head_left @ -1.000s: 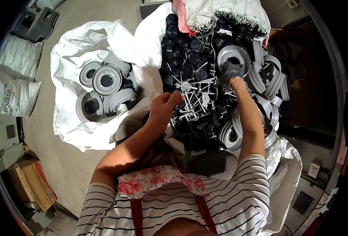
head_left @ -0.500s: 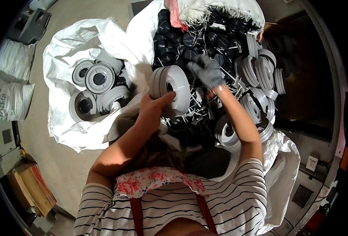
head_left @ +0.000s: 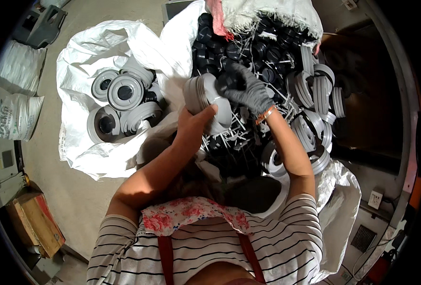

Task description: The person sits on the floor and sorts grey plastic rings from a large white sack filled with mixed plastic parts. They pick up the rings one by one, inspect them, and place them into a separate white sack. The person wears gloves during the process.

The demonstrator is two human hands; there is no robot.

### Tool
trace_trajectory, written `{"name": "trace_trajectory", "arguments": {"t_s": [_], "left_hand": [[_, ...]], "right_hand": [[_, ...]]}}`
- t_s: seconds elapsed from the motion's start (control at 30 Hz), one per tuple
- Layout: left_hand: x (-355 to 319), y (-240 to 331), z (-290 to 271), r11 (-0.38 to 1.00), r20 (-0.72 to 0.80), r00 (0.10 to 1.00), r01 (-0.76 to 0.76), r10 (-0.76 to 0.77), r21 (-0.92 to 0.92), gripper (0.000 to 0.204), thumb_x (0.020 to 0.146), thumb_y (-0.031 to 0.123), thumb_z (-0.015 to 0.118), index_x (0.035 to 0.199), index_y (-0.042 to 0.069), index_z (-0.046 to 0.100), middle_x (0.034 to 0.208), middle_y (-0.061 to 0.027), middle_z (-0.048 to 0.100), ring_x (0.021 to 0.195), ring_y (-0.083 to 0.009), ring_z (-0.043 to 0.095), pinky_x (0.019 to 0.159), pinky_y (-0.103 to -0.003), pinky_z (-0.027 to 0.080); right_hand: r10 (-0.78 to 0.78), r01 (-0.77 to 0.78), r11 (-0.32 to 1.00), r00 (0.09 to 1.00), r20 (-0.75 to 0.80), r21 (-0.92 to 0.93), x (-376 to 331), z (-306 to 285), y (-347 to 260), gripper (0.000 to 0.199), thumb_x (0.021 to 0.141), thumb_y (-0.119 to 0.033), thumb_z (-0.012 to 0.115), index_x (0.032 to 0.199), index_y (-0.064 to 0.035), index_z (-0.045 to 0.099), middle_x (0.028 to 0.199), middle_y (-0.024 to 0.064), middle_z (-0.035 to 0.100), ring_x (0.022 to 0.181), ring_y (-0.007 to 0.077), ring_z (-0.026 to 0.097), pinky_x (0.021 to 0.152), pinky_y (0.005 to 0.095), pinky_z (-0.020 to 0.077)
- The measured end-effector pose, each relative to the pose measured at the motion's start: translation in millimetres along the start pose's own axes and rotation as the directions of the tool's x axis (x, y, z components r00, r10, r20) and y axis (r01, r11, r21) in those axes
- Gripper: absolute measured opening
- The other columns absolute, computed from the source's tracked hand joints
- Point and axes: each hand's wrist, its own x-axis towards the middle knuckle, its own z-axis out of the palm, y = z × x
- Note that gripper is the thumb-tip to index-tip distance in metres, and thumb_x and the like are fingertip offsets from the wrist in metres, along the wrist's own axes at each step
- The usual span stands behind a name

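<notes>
- Left hand (head_left: 194, 124): bare, fingers curled around the lower edge of a grey disc stack (head_left: 205, 102), grasping it from below; thumb lies across the front face.
- Right hand (head_left: 247, 89): in a dark grey glove, closed over a black cap (head_left: 229, 81) that it presses against the upper right of the stack; an orange band shows at the wrist.
- Disc stack: held between the two hands, above the left and just left of the right, tilted so its ribbed side faces up and left.
- Black parts (head_left: 248, 42): a heap of dark round caps, beyond and under both hands; thin white sprues (head_left: 234, 130) lie over it just below the right hand.
- Grey rings (head_left: 315, 95): set on edge in rows, to the right of the right hand; more lie beside the right forearm.
- White sack (head_left: 77, 71): open, well to the left of the left hand; it contains finished grey discs (head_left: 122, 92) with dark centres, some flat, some stacked.
- Second sack (head_left: 339, 199): white, holds the heap, its rim showing below the right elbow.
- Cardboard box (head_left: 32, 221): on the floor, far left of the left forearm.
</notes>
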Motion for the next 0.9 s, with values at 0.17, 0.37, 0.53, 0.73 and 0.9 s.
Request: {"name": "trace_trajectory", "arguments": {"t_s": [0.17,0.37,0.53,0.73,0.9], "left_hand": [[-13,4,4,0.994,0.188,0.981,0.023,-0.042,0.102,0.029,0.081,0.016,0.066,0.103,-0.002,0.058,0.089,-0.0036,0.061,0.076,-0.0102,0.059,0.07,-0.025,0.048],[-25,12,2,0.989,0.422,0.895,0.128,-0.147,0.074,0.036,0.08,0.017,0.065,0.11,-0.002,0.056,0.094,-0.0062,0.062,0.082,-0.0139,0.062,0.07,-0.028,0.051],[-28,20,-6,0.949,0.482,0.82,0.236,-0.309,0.207,0.047,0.078,0.02,0.065,0.115,-0.006,0.053,0.098,-0.0095,0.064,0.088,-0.0185,0.063,0.075,-0.03,0.052],[-29,3,-5,0.969,0.488,0.839,0.179,-0.24,0.167,0.046,0.078,0.023,0.064,0.113,-0.005,0.055,0.097,-0.0089,0.063,0.086,-0.0183,0.063,0.075,-0.03,0.051],[-28,-4,-3,0.971,0.46,0.869,0.088,-0.184,0.222,0.045,0.077,0.021,0.065,0.112,-0.006,0.055,0.097,-0.0103,0.062,0.084,-0.018,0.063,0.073,-0.03,0.051]], "right_hand": [[-0.094,0.137,0.97,0.973,0.21,-0.202,-51,-16,-56,0.078,0.062,-0.03,0.078,0.127,0.0002,0.046,0.124,0.0232,0.049,0.113,0.0377,0.049,0.098,0.0403,0.0401],[-0.37,0.484,0.793,0.865,0.338,-0.37,-84,-39,-68,0.065,0.066,-0.022,0.072,0.125,-0.0061,0.049,0.118,0.0208,0.05,0.109,0.0389,0.05,0.096,0.0445,0.0413],[-0.51,0.732,0.491,0.681,0.526,-0.471,-98,-47,-84,0.042,0.078,-0.016,0.057,0.119,-0.0086,0.052,0.116,0.0182,0.052,0.105,0.0342,0.052,0.093,0.0441,0.0422],[-0.376,0.512,0.713,0.856,0.355,-0.479,-119,-31,-78,0.056,0.073,-0.019,0.065,0.126,-0.0096,0.048,0.118,0.0208,0.051,0.108,0.036,0.052,0.095,0.0482,0.0406],[-0.482,0.605,0.57,0.794,0.37,-0.556,-118,-22,-59,0.039,0.083,-0.019,0.052,0.119,-0.0054,0.051,0.116,0.021,0.051,0.103,0.035,0.053,0.09,0.0458,0.044]]}}
